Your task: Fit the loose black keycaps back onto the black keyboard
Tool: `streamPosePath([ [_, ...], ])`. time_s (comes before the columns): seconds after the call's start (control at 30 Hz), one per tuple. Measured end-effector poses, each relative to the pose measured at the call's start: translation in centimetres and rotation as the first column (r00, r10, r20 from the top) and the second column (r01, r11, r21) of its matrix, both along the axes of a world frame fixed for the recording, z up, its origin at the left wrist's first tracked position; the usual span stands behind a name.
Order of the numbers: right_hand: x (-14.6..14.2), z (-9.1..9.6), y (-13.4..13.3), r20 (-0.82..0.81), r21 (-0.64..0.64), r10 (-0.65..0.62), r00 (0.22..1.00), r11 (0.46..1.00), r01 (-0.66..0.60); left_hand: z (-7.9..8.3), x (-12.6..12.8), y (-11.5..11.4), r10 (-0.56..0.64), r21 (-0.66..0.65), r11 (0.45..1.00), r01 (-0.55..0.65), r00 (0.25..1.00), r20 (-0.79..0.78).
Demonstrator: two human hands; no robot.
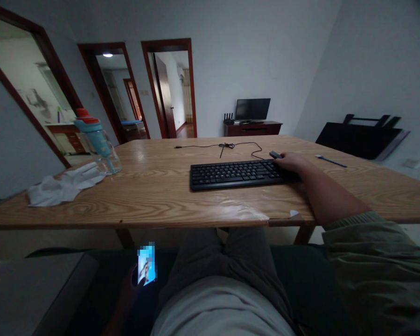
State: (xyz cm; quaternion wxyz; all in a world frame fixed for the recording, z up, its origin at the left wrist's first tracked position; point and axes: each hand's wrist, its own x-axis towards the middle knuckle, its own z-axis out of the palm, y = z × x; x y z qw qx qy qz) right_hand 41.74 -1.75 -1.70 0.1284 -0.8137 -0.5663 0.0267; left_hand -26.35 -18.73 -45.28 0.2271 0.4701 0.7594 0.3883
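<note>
On the wooden table lies a black keyboard (236, 173). My right hand (290, 163) is over its right end, fingers closed round a small dark, flat-ended object (275, 154); its kind I cannot make out, and the hand covers part of it and the keys below. Low at the left, beside my lap, my left hand (135, 279) is closed on a phone (146, 265) with a lit blue screen, partly pixelated. To the right of my right hand rests a thin blue brush-like tool (331, 161).
A cable (203, 146), bundled midway, runs behind the keyboard on the table (161, 200). At the left stand a clear bottle (100, 147) with a blue and red top and crumpled white tissue (61, 186). A white scrap (294, 213) lies near the front edge.
</note>
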Motion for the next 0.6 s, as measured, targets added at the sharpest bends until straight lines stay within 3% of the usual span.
streamPosePath([
  [0.27, 0.5, -0.2, 0.4, -0.013, -0.011, 0.006, 1.0, 1.0, -0.007, 0.3, 0.5, 1.0, 0.063, -0.021, 0.998, -0.063, 0.998, 0.012],
  [0.6, 0.5, -0.3, 0.4, -0.016, 0.016, 0.01, 1.0, 1.0, -0.01, 3.5, 2.8, 1.2, 0.092, -0.118, 0.989, -0.094, 0.996, -0.022],
])
